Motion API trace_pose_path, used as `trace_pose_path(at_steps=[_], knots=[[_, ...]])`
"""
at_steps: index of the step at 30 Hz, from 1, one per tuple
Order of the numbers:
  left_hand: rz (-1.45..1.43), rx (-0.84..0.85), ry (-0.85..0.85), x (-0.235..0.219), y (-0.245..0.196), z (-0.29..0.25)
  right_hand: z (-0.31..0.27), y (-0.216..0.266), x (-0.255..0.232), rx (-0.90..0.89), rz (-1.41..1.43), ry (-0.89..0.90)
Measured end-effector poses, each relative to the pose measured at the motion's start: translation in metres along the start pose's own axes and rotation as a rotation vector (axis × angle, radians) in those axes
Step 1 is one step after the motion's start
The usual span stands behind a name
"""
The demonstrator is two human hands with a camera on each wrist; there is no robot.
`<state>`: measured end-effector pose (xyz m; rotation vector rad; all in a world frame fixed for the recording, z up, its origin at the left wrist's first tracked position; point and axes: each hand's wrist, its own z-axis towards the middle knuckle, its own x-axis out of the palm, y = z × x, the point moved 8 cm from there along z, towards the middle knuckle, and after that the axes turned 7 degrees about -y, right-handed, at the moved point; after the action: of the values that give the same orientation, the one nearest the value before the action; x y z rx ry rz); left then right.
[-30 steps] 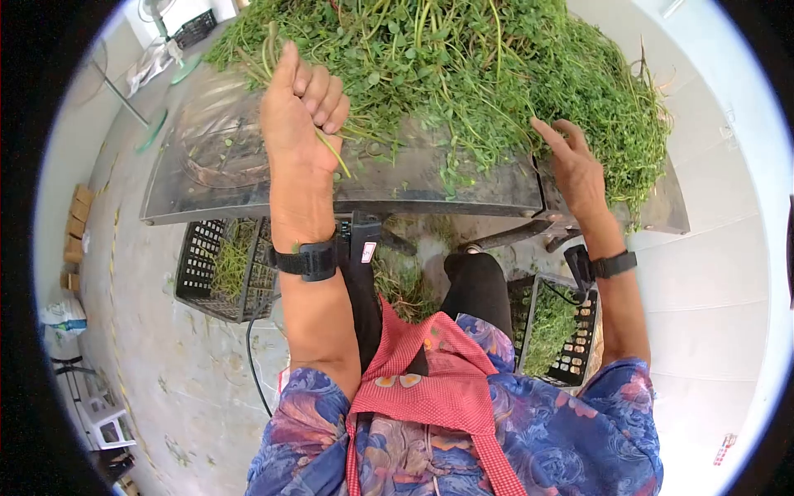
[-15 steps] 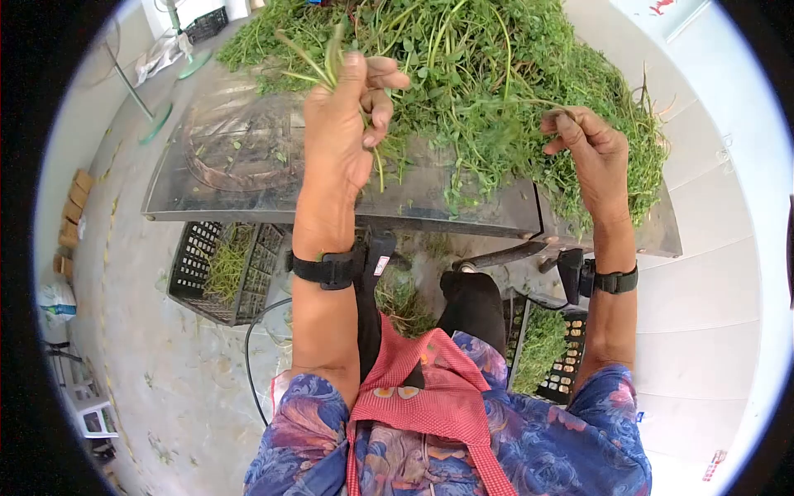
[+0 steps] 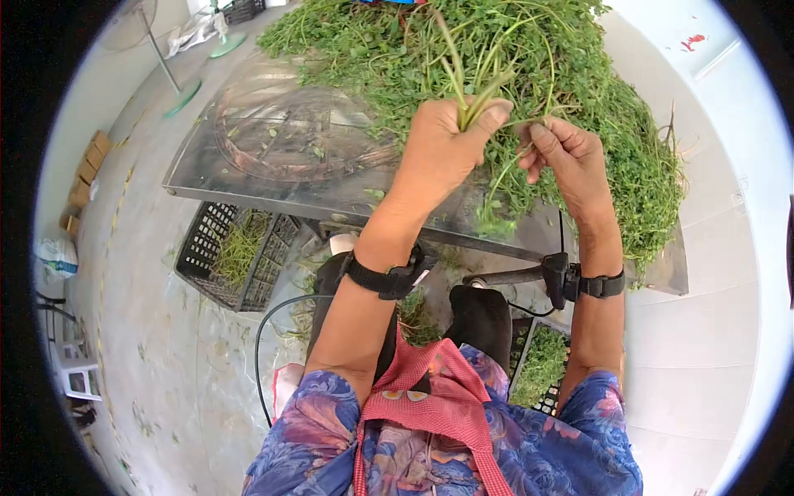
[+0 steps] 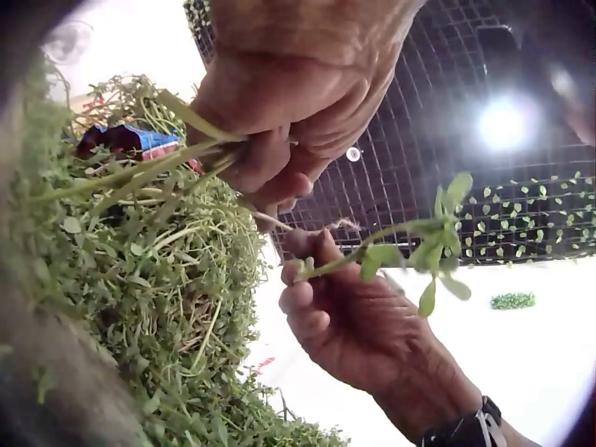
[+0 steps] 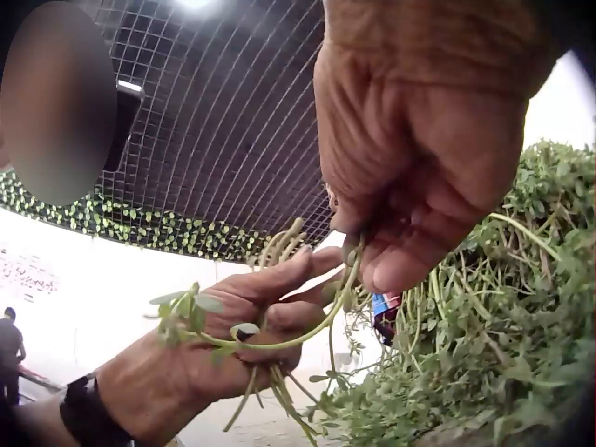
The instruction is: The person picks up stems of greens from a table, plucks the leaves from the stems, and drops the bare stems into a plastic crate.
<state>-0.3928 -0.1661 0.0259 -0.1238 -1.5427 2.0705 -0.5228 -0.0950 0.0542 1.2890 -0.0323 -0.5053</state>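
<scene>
Cut green stems (image 3: 480,93) stick up from my left hand (image 3: 442,153), whose fingers and thumb grip them as a small bunch. Close beside it, my right hand (image 3: 576,169) pinches one leafy sprig (image 5: 323,328) between thumb and fingertips. In the left wrist view the sprig's leaves (image 4: 436,244) hang away to the right, and a thin pale strand lies between the two hands. Both hands are raised in front of a large heap of leafy greens (image 3: 633,169), which covers much of the dark table (image 3: 192,175).
Under the table at left is a black plastic crate (image 3: 271,263) with stems in it; another crate with greens (image 3: 539,364) stands at right. A blue and red packet (image 4: 144,142) lies on the heap. A stand with a green base (image 3: 182,97) is at the far left.
My left hand has moved right with its bunch of stems, up close to my right hand. The right hand has come away from the heap with a sprig pinched in it.
</scene>
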Motion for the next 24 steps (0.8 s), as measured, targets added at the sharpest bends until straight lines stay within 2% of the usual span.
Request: trace_pose_path(at_steps=[5,8,10,12,19,20,21,22,23,24], knots=[[0.004,-0.050,0.068,0.004,0.016,0.002,0.007,-0.002,0.012,0.031,0.019,-0.005],[0.025,0.034,0.003,-0.004,0.014,0.006,0.005,0.000,0.017,0.031,0.028,-0.023],[-0.040,-0.070,-0.008,-0.006,0.022,0.004,0.005,-0.001,0.018,0.031,-0.002,-0.023],[-0.013,-0.076,0.001,-0.005,0.018,0.003,0.006,0.020,0.008,-0.268,-0.203,-0.136],[0.172,-0.102,0.077,0.003,0.021,-0.001,0.008,0.008,0.004,-0.156,-0.090,-0.152],[0.175,-0.104,0.077,0.005,0.025,-0.001,-0.002,0.028,0.011,-0.381,-0.347,-0.183],[0.325,0.045,-0.037,0.001,0.021,0.003,-0.014,0.047,0.023,-0.606,-0.605,-0.210],[0.474,0.197,-0.154,-0.005,0.017,0.005,-0.022,0.054,0.033,-0.608,-0.601,-0.207],[0.477,0.191,-0.160,-0.012,0.026,0.008,-0.037,0.069,0.046,-0.692,-0.555,-0.209],[0.362,0.128,-0.154,-0.020,0.037,0.012,-0.048,0.083,0.051,-0.771,-0.511,-0.215]])
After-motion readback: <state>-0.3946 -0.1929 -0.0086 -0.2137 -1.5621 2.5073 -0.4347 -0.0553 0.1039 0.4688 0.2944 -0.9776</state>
